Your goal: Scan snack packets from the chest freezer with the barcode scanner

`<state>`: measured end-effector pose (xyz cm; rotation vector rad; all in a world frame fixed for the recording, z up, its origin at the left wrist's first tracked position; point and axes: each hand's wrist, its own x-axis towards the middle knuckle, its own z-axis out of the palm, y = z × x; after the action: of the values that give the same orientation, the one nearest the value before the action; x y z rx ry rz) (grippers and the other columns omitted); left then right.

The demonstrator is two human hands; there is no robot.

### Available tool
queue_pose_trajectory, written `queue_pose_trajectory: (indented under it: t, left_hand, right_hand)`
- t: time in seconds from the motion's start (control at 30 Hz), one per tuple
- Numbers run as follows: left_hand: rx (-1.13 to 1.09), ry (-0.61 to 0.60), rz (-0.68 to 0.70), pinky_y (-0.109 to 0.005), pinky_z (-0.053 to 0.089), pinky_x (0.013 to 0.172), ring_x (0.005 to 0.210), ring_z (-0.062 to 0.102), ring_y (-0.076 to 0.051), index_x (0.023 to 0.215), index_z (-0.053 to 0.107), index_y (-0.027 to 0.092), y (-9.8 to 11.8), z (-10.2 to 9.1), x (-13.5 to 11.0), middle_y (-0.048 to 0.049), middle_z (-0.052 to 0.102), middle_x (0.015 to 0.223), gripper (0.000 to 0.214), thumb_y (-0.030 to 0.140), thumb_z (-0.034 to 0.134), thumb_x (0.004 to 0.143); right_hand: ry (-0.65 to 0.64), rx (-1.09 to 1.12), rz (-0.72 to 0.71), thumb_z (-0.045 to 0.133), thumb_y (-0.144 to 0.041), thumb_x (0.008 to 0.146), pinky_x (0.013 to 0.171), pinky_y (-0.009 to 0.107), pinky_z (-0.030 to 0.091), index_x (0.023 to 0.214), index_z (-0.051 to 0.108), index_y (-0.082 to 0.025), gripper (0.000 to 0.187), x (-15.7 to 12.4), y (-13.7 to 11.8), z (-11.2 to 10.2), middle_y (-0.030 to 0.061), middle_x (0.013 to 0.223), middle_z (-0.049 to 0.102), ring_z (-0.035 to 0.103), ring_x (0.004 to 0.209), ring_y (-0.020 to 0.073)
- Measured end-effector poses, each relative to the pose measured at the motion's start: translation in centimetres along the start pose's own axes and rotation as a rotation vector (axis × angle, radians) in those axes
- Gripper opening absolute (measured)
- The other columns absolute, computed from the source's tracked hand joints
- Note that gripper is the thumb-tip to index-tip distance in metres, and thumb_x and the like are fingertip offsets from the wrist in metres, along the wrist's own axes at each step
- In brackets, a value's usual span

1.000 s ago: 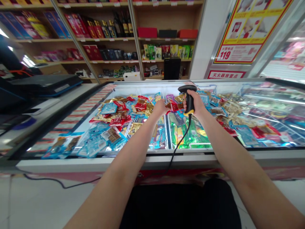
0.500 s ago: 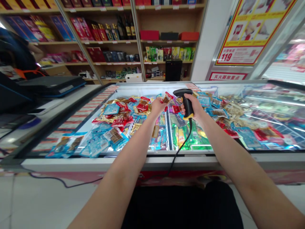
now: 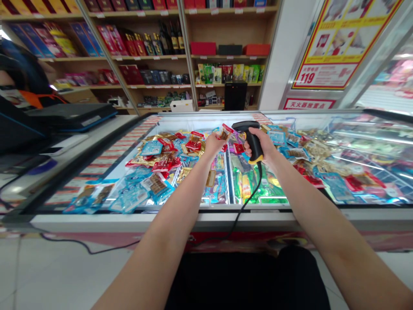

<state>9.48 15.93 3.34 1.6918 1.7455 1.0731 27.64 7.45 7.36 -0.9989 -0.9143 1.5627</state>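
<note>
Between the fingers of my left hand (image 3: 214, 144) is a small red snack packet (image 3: 226, 132) with a clear part showing brown food. My right hand (image 3: 260, 143) is wrapped round the grip of a black and yellow barcode scanner (image 3: 254, 144). The scanner's head points left, close to the packet but apart from it. Its black cable (image 3: 248, 199) hangs down over the near edge of the freezer. Below and left of my hands, blue snack packets (image 3: 129, 193) and red snack packets (image 3: 166, 161) lie heaped on the glass top.
The chest freezer (image 3: 116, 219) spans the width in front of me, with green packages (image 3: 261, 185) under its glass. More packets (image 3: 318, 148) lie at right. A counter with a dark device (image 3: 72, 114) stands left, a person (image 3: 19, 69) behind it. Shelves (image 3: 148, 56) line the back.
The scanner in my right hand has shifted slightly left and down, nearer the packet. The packet has tilted a little in my left hand.
</note>
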Motion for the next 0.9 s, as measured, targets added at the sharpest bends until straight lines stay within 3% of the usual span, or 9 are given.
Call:
queue_pose_trajectory:
  t: [0.67,0.9]
  left_hand:
    - [-0.043,0.004,0.017,-0.028,0.047,0.072,0.083,0.066,-0.021,0.076,0.060,0.019,-0.06,-0.09,-0.03,-0.0012,0.067,0.077,0.014,0.023,0.071,0.068]
    - [0.071,0.020,0.026,-0.028,0.045,0.071,0.081,0.064,-0.020,0.077,0.062,0.019,-0.16,-0.38,0.43,-0.0015,0.067,0.077,0.010,0.026,0.066,0.071]
  right_hand:
    - [-0.018,-0.009,0.011,0.046,-0.044,0.097,0.031,0.022,0.042,0.081,0.058,-0.018,0.033,-0.38,-0.39,0.14,0.0017,0.049,0.058,0.050,0.034,0.0135]
    - [-0.013,-0.007,0.000,0.049,-0.045,0.096,0.031,0.021,0.042,0.081,0.058,-0.019,0.031,-0.58,-0.49,0.25,0.0015,0.049,0.058,0.050,0.034,0.0133]
